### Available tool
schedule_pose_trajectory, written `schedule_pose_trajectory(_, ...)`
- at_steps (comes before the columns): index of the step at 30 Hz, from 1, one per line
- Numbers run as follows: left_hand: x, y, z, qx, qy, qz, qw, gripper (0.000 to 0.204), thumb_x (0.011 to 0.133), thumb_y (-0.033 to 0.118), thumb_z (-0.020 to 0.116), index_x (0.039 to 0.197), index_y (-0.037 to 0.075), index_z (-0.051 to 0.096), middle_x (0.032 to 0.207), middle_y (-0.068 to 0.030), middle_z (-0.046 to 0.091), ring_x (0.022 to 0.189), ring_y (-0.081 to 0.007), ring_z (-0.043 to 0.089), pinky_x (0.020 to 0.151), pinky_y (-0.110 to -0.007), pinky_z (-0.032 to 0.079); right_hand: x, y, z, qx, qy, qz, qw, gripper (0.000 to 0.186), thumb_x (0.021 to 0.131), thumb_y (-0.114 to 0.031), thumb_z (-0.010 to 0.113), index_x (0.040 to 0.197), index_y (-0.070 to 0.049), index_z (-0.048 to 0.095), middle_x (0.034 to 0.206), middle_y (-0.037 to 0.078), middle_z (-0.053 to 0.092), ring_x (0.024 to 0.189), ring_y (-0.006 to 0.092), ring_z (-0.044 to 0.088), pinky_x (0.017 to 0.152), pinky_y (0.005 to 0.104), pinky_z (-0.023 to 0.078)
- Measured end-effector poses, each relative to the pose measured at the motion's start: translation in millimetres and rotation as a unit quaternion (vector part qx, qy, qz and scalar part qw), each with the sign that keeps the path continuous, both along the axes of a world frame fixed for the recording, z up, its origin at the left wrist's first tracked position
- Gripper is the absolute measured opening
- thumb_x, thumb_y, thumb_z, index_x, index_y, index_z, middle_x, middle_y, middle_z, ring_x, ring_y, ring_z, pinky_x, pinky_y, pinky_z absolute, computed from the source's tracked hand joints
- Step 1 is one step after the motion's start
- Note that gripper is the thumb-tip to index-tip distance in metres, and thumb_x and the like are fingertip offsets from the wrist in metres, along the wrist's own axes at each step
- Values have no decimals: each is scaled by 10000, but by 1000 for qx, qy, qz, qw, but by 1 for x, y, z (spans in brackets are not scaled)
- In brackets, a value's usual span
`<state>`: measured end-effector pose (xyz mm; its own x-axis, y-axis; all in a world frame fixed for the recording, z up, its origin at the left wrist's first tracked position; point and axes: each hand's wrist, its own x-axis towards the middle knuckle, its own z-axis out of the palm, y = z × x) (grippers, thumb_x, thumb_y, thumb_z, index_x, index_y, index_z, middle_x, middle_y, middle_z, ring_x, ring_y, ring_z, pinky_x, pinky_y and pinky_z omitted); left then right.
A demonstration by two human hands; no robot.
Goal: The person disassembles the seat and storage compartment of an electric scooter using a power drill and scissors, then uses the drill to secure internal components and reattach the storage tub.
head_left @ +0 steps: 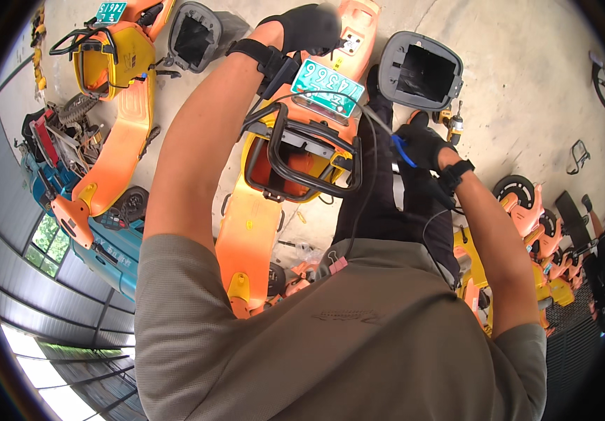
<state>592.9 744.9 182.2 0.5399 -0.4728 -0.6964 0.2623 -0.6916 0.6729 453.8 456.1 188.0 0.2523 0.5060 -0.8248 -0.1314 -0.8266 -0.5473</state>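
Observation:
An orange electric scooter body (250, 242) stretches out before me, with a green plate (327, 90) on its rear part. Below the plate, a black tubular rack (295, 165) frames an open yellow compartment (260, 165). My left hand (309, 29), in a black glove, is at the rear orange panel (355, 31) beside the plate. Its fingers are bent, and what they hold, if anything, is hidden. My right hand (421, 144), also gloved in black, is closed on a thin cable with a blue part (403, 150). The grey cable (374, 116) runs across toward the plate.
A grey plastic box (391, 70) stands on the floor near my right hand, beside a yellow cordless drill (455, 125). Another grey box (211, 35) and a second orange scooter (116, 147) are at left. Several orange scooter parts (551, 238) crowd the right side.

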Motion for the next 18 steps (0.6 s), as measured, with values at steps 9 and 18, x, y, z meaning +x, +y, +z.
schedule_pose_trajectory(9,-29,55,61,-143,70,299,941,220,887,255,479,960,74,581,778,36,554,685,-35,514,618,-190,440,-61,-129,-47,-66,66,-265,960,196,781,-226,650,827,-53,567,593,32,564,474,114,533,436,222,421)
schedule_pose_trajectory(18,-135,58,187,-186,-30,454,871,231,887,218,452,940,25,568,755,-31,568,668,-96,549,583,-225,451,-63,-204,-47,-101,-64,-138,983,241,751,-217,591,943,-77,551,653,110,591,561,233,570,485,329,450)
